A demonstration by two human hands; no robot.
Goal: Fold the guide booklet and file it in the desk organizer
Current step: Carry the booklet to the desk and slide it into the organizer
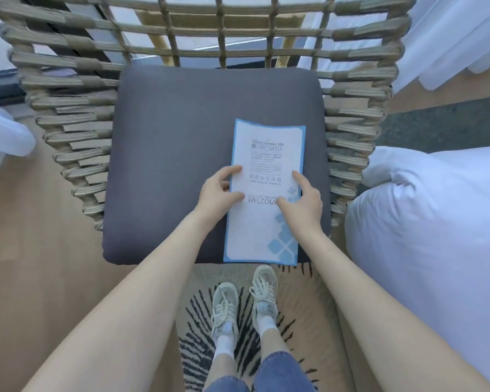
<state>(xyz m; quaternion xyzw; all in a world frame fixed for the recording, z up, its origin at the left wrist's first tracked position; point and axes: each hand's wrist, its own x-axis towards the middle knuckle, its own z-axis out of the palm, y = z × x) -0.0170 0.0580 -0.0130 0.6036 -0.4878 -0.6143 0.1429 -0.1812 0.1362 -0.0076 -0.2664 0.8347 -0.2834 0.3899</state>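
A white guide booklet [266, 154] with a blue border and the word WELCOME lies flat and closed on the grey seat cushion [167, 154] of a woven chair. My left hand [217, 193] rests on the booklet's left edge, thumb and fingers spread over the paper. My right hand [303, 202] presses on its right side, index finger pointing up along the edge. Both hands touch the booklet without lifting it. No desk organizer is in view.
The chair's woven rope back and sides [77, 114] rise around the cushion. A white bed with a duvet [436, 236] stands at the right. White fabric [0, 137] sits at the left. My feet in pale sneakers [244, 301] stand on a patterned rug.
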